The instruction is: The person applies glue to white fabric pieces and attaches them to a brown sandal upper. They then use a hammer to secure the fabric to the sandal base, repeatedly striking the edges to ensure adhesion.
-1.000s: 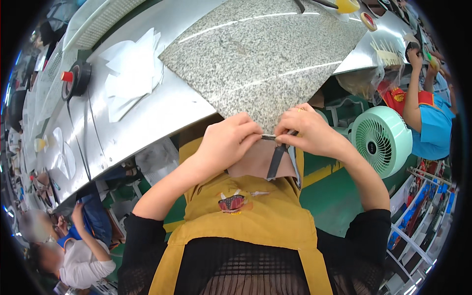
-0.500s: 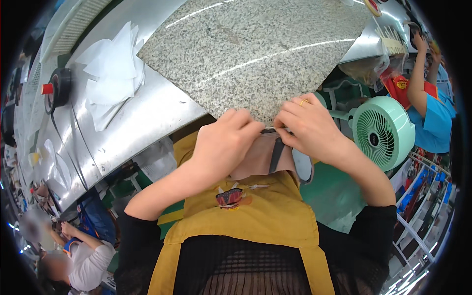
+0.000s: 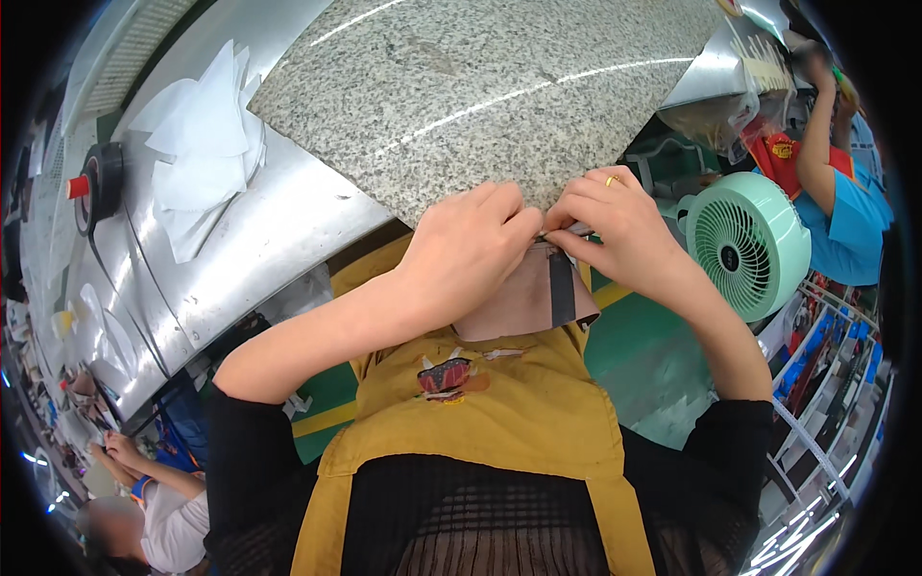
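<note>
A pinkish-tan piece of leather-like material (image 3: pixel 514 298) with a dark strip hangs from my fingers over my yellow apron (image 3: pixel 471 432). My left hand (image 3: pixel 471 245) is closed on its upper edge, the fingers bent and pressed together. Close beside it, my right hand (image 3: pixel 615 226), with a ring on one finger, pinches the same edge between thumb and fingers. Both hands are at the near corner of a speckled granite slab (image 3: pixel 480 115). My fingers hide most of the gripped edge.
White sheets (image 3: pixel 202 154) and a black device with a red knob (image 3: pixel 96 187) lie on the metal table (image 3: pixel 298 211) at left. A mint-green fan (image 3: pixel 744 250) stands at right. Co-workers are at the far right (image 3: pixel 855 221) and lower left (image 3: pixel 173 514).
Both hands have shifted slightly right along the edge, the left more so. The piece has turned: its dark strip now hangs further right, and the grey-blue patch beside it no longer shows.
</note>
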